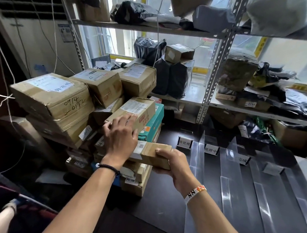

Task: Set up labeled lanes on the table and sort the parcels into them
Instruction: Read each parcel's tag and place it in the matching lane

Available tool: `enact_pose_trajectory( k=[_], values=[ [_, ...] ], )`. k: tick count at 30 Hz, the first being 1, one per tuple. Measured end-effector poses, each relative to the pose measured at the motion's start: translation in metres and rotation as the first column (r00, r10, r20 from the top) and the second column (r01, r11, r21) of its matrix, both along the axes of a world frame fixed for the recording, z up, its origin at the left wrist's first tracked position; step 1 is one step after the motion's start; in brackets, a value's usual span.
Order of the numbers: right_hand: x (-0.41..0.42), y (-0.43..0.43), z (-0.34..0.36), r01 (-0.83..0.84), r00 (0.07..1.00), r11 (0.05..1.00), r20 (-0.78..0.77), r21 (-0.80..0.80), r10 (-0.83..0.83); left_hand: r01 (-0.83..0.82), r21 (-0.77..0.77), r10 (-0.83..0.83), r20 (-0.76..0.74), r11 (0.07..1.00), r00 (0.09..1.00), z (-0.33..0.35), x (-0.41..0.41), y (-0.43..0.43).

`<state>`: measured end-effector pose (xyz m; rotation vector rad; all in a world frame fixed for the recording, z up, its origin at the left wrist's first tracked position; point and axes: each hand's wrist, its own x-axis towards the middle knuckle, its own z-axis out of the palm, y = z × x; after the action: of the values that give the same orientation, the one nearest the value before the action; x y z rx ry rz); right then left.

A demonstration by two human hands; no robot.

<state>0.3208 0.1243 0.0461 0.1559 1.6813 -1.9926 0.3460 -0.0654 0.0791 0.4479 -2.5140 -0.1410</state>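
- Right hand (173, 163): fingers curl round the small parcel (152, 151), whose long axis runs nine-to-three o'clock.
- The lanes (208, 170) lie at its three o'clock.
- Left hand (120, 138): fingers spread, resting on the stack (137, 107).

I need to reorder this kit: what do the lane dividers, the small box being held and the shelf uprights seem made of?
Lane dividers: clear glossy plastic, probably acrylic; the dark table shows through and glare streaks them.
Small box: matt brown cardboard, with folded edges and a white paper label stuck on.
Shelf uprights: pale grey metal, likely painted steel angle, punched with rows of holes.
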Motion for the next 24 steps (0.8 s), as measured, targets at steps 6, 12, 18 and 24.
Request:
enact_pose_trajectory(
  k=[6, 12, 18, 24],
  values=[
    [-0.012, 0.047, 0.017, 0.07, 0.997, 0.998, -0.045, -0.002, -0.07, -0.082, 0.023, 0.08, 0.058, 0.996, 0.995, 0.015, -0.016, 0.007],
    [-0.028, 0.094, 0.032, 0.124, 0.987, 0.992, -0.104, -0.004, -0.124, -0.176, 0.009, 0.174, 0.124, 0.984, 0.977, 0.026, -0.037, 0.014],
    [-0.041, 0.135, 0.046, 0.159, 0.975, 0.987, -0.16, 0.001, -0.156, -0.156, -0.067, 0.162, 0.107, 0.986, 0.981, 0.037, -0.052, 0.037],
    [-0.048, 0.167, 0.057, 0.199, 0.966, 0.98, -0.166, -0.009, -0.198, 0.062, -0.071, -0.058, 0.056, 0.996, 0.997, 0.043, -0.073, 0.075]
  ],
)
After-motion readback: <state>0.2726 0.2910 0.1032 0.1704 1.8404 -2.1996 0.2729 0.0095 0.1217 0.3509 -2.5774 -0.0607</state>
